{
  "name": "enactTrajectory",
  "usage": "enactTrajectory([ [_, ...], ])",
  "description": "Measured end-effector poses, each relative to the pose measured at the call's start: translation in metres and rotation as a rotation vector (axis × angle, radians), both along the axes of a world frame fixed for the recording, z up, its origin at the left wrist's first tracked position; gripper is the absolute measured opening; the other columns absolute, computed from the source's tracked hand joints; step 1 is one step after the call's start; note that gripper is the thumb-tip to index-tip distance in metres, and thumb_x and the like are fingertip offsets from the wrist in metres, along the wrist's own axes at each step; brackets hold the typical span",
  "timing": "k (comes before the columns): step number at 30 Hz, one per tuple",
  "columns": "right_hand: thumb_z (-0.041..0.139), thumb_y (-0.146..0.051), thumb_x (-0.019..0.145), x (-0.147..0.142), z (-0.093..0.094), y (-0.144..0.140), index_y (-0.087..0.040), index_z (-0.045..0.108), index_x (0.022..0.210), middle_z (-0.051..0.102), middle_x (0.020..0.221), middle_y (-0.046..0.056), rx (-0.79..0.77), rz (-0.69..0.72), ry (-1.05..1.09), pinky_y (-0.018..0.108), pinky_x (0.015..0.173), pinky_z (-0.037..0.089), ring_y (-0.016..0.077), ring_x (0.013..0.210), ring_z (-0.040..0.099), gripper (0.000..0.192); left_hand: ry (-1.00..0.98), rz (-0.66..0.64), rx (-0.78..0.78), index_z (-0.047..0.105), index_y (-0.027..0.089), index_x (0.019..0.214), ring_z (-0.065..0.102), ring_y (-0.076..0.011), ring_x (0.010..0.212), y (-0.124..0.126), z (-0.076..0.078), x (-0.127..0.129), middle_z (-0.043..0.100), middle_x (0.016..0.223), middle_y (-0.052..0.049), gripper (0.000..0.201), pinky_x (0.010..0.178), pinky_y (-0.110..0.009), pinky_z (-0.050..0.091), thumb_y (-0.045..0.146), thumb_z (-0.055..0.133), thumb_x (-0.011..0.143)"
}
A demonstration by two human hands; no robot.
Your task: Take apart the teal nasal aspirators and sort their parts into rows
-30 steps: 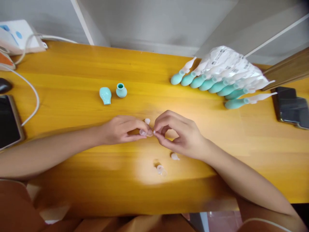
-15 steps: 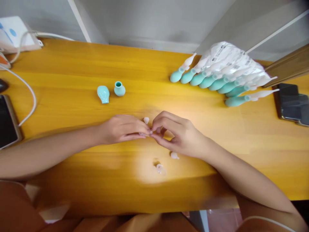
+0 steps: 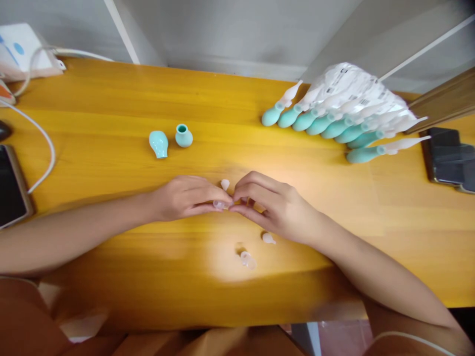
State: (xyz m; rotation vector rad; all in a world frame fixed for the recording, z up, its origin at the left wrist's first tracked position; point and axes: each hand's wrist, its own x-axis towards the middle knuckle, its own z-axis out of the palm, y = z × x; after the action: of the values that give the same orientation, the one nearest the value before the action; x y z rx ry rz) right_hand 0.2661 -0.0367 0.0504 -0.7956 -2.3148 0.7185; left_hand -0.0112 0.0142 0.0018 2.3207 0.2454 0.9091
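Observation:
My left hand (image 3: 195, 198) pinches a small clear plastic piece (image 3: 219, 204) between thumb and fingers. My right hand (image 3: 274, 205) meets it at the fingertips, closed in a pinch on the piece's other end, which the fingers mostly hide. Just beyond the fingertips lies a small white tip (image 3: 224, 184). A similar small white piece (image 3: 268, 238) rests below my right hand. Nearer to me a clear plastic fitting (image 3: 247, 259) lies on the wooden table (image 3: 178, 282). Two teal rubber bulbs sit beyond my left hand, one lying (image 3: 159, 144), one upright with its mouth showing (image 3: 184, 136).
Several teal bulbs with white nozzles (image 3: 322, 125) stand in a row at the back right, before a clear plastic bag (image 3: 356, 81). Dark phones (image 3: 445, 155) lie at the right edge. A white box (image 3: 27, 52), a cable (image 3: 50, 143) and a dark device (image 3: 13, 185) occupy the left.
The clear piece now shows more between my left thumb and fingers, as those fingers have parted slightly. Both hands stay in nearly the same place.

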Motion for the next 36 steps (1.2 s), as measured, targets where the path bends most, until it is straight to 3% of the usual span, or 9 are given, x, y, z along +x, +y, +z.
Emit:
enactTrajectory([
  [4,0.074,-0.026,0.111,-0.001,0.002,-0.001,-0.022,0.07,0.123,0.074,0.114,0.011,-0.023,-0.045,0.025,0.033,0.076,0.067,0.0188,0.086,0.074,0.014,0.008,0.057,0.005,0.07,0.029,0.146,0.085,-0.0144,0.09,-0.001,0.002,-0.001,0.089,0.111,-0.004,0.036,0.086,-0.022,0.066,0.029,0.077,0.11],
  [12,0.075,-0.022,0.109,-0.002,0.005,-0.001,-0.024,0.073,0.131,0.077,0.117,0.01,0.025,-0.106,0.078,0.032,0.07,0.068,0.0173,0.079,0.074,0.022,0.028,0.231,-0.064,0.078,0.026,0.132,0.087,-0.0141,0.097,-0.006,0.007,-0.005,0.09,0.115,-0.004,0.026,0.092,-0.019,0.065,0.039,0.078,0.109],
  [21,0.074,-0.015,0.108,-0.004,0.006,-0.001,-0.024,0.072,0.138,0.078,0.123,0.012,0.126,-0.068,0.06,0.039,0.09,0.072,0.0242,0.105,0.081,0.031,-0.005,0.239,-0.115,0.079,0.025,0.128,0.088,-0.0151,0.099,-0.005,0.007,-0.003,0.09,0.114,-0.004,0.026,0.091,-0.019,0.066,0.039,0.081,0.107],
  [27,0.073,-0.018,0.109,-0.001,0.003,-0.001,-0.025,0.071,0.143,0.077,0.122,0.012,0.172,-0.062,0.017,0.037,0.085,0.072,0.0244,0.106,0.08,0.034,-0.023,0.219,-0.164,0.079,0.027,0.128,0.088,-0.0182,0.099,-0.005,0.008,-0.003,0.09,0.115,-0.005,0.024,0.094,-0.026,0.069,0.035,0.084,0.105],
  [31,0.074,-0.019,0.109,0.0,0.007,-0.002,-0.023,0.071,0.142,0.079,0.12,0.012,0.146,-0.073,0.024,0.033,0.076,0.069,0.0208,0.09,0.079,0.033,-0.035,0.219,-0.158,0.079,0.025,0.128,0.088,-0.0159,0.1,-0.005,0.008,-0.003,0.091,0.114,-0.005,0.026,0.093,-0.021,0.067,0.034,0.085,0.104],
  [36,0.07,-0.017,0.108,0.003,0.012,0.0,-0.023,0.072,0.129,0.077,0.108,0.008,0.141,-0.246,0.064,0.032,0.067,0.064,0.0172,0.073,0.072,0.022,-0.059,0.281,-0.135,0.079,0.03,0.135,0.088,-0.0167,0.102,-0.004,0.006,-0.003,0.09,0.12,-0.003,0.035,0.094,-0.023,0.066,0.037,0.087,0.102],
])
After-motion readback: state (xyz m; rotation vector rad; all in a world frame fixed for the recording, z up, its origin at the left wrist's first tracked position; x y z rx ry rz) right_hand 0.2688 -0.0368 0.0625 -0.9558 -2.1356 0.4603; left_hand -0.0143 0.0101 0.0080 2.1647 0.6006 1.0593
